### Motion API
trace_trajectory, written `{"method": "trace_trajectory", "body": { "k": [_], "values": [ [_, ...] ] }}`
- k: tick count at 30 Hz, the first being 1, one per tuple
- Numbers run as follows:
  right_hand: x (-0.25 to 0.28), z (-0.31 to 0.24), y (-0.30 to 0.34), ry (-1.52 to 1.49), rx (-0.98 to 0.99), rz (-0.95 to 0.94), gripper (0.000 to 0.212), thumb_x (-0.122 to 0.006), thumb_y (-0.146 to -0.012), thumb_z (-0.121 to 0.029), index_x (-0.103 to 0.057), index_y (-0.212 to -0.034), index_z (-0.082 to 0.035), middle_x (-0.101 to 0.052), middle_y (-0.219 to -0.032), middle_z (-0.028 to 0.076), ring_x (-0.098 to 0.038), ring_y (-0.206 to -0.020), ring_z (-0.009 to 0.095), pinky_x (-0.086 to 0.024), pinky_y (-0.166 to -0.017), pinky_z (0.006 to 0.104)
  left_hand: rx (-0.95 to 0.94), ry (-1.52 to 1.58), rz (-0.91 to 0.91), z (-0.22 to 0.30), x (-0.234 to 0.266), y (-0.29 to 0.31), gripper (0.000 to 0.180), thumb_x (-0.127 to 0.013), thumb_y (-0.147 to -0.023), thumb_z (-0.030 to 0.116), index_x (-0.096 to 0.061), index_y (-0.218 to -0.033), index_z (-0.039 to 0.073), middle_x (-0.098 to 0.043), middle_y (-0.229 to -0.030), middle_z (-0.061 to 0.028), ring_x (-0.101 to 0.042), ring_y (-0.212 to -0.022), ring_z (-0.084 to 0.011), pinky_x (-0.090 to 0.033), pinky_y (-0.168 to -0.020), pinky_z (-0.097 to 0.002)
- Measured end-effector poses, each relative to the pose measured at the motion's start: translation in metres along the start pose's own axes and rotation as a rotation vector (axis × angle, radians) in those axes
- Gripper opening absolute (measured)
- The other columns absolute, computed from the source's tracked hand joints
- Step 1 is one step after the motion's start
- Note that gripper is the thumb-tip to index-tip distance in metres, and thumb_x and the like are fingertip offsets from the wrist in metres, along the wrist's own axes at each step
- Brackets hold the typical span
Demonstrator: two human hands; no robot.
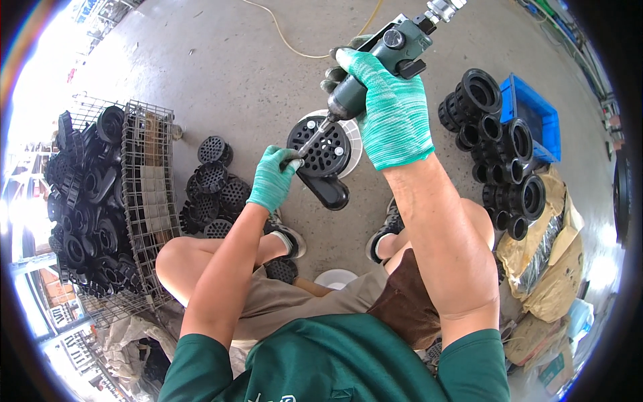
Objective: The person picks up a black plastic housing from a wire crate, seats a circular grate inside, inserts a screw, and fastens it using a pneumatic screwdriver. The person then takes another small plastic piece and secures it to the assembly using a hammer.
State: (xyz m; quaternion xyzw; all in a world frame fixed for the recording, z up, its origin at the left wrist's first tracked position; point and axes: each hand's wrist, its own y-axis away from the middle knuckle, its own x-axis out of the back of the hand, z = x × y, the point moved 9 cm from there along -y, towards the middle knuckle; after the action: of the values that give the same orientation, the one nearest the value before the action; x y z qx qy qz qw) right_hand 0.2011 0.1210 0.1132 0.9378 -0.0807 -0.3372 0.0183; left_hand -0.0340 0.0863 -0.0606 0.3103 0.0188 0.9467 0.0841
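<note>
In my right hand [395, 110], in a green and white striped glove, is a dark green pneumatic screwdriver [375, 60]. My fingers wrap round its body, and its long bit [313, 139] slants down to the left. Below it lies a round black perforated plastic part [323, 159] with a curved, spout-like arm [327, 192] and pale round spots on its top. My left hand [273, 179], gloved alike, is closed in a pinch at the bit's tip, by the part's left rim. What the fingertips hold there is too small to make out.
A white round stand [355, 144] shows under the part. At left are a wire basket [149, 174] of black plastic parts and a floor pile of perforated discs [213, 177]. Stacked black rings [519, 141], a blue crate [544, 117] and brown sacks [546, 254] stand at right. A yellow hose [288, 41] crosses the floor.
</note>
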Motion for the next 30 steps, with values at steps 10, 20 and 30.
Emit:
{"method": "trace_trajectory", "body": {
  "k": [10,20,30],
  "values": [
    [-0.009,0.04,0.0,0.244,0.026,-0.083,0.024,-0.068,-0.09,0.001,-0.06,-0.112,-0.003,-0.07,-0.1,0.012,-0.071,-0.081,0.022,-0.06,-0.073,0.0348,-0.017,0.048,0.0,-0.003,-0.002,0.003,0.02,-0.076,-0.088,0.002,-0.071,-0.107,0.003,-0.056,-0.103,-0.0052,-0.059,-0.09,-0.0168,-0.051,-0.084,-0.0302],
    [-0.021,0.085,0.001,0.318,0.032,-0.127,0.025,-0.071,-0.088,0.001,-0.066,-0.112,-0.007,-0.07,-0.097,0.0,-0.065,-0.088,0.009,-0.054,-0.081,0.0273,0.03,0.121,0.042,-0.011,-0.005,0.0,0.024,-0.08,-0.084,0.005,-0.071,-0.106,0.001,-0.057,-0.1,-0.0075,-0.062,-0.083,-0.0182,-0.054,-0.082,-0.0312],
    [-0.04,0.091,-0.002,0.465,0.018,-0.245,0.026,-0.069,-0.09,0.002,-0.064,-0.114,-0.006,-0.072,-0.103,0.003,-0.066,-0.09,0.011,-0.056,-0.083,0.0284,0.038,0.18,0.051,-0.018,-0.011,0.002,0.024,-0.08,-0.083,0.004,-0.07,-0.104,0.001,-0.056,-0.1,-0.0087,-0.061,-0.082,-0.0191,-0.053,-0.081,-0.0326]
  ]
}}
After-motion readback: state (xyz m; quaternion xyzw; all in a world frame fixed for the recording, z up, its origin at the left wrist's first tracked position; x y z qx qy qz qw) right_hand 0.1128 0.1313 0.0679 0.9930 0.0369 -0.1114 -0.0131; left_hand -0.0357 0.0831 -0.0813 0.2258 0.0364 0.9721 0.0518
